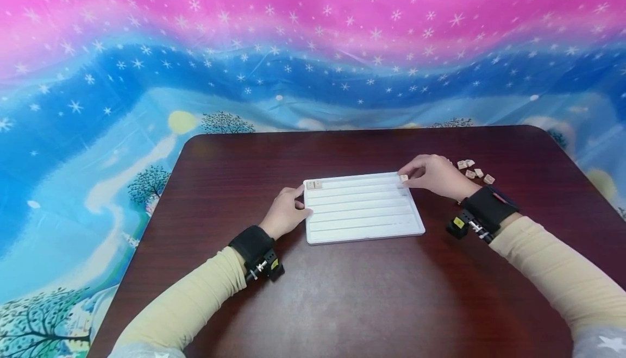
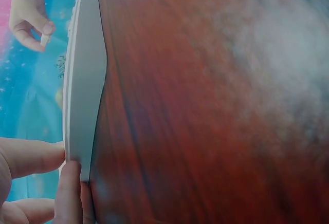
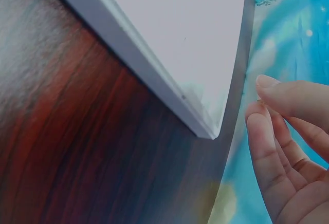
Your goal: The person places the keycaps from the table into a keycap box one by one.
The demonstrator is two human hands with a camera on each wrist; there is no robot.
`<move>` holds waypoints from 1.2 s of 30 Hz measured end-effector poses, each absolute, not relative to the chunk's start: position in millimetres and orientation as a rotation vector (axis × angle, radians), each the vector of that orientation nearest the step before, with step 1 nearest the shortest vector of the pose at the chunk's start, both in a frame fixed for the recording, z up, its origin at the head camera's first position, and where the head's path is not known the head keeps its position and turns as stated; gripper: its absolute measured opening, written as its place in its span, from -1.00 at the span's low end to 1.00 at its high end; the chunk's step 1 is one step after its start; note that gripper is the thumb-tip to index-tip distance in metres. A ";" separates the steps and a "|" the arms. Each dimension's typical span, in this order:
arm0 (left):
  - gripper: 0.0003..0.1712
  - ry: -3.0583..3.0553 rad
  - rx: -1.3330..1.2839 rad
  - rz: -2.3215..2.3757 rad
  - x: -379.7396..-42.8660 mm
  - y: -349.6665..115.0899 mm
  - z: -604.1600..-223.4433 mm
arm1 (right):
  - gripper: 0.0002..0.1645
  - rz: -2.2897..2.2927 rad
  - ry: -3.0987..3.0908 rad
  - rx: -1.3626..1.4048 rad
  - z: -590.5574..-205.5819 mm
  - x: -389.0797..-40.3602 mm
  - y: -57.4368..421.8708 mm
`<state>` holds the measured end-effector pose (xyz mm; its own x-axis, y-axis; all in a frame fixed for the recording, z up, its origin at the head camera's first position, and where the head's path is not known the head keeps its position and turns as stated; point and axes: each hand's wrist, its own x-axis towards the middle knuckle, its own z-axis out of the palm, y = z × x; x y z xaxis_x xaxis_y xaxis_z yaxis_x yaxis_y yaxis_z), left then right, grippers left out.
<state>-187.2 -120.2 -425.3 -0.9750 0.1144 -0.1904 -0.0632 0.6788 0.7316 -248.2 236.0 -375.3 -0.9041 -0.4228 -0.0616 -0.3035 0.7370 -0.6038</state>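
A white tray (image 1: 364, 210) with several long ridged rows lies on the table. My left hand (image 1: 286, 212) holds its left edge, the index finger near the far corner and the thumb lower down; in the left wrist view fingertips (image 2: 71, 183) press against the tray's side (image 2: 85, 90). Small wooden tiles (image 1: 314, 184) sit side by side at the left end of the farthest row. Above the tray's far right corner, my right hand (image 1: 432, 176) pinches another wooden tile (image 1: 403, 178) between thumb and fingers. In the right wrist view that tile is mostly hidden by the fingertips (image 3: 259, 118).
Several loose wooden tiles (image 1: 474, 171) lie scattered on the dark wooden table (image 1: 371, 293), beyond my right wrist. Some of the pile is hidden behind the right hand. A patterned cloth (image 1: 313, 64) hangs behind the table's far edge.
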 end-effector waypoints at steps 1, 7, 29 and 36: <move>-0.16 2.672 0.043 1.178 -186.9 -120.3 -425.4 | -0.70 -0.904 2.745 -0.583 -375.2 -248.6 234.0; -0.17 2.671 0.025 1.191 -185.0 -122.1 -425.4 | -0.68 -0.908 2.718 -0.619 -375.3 -251.0 220.7; -0.17 2.666 0.045 1.181 -185.7 -121.5 -423.3 | -0.68 -0.876 2.698 -0.686 -371.7 -259.5 193.6; -0.17 2.656 0.041 1.183 -185.7 -121.3 -422.0 | -0.72 -0.856 2.697 -0.686 -371.9 -267.4 182.5</move>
<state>-185.7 -121.3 -422.0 -0.9725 0.1196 -0.1999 -0.0686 0.6731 0.7364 -267.4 182.5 -371.9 -0.8639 -0.4981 -0.0745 -0.3640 0.7197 -0.5913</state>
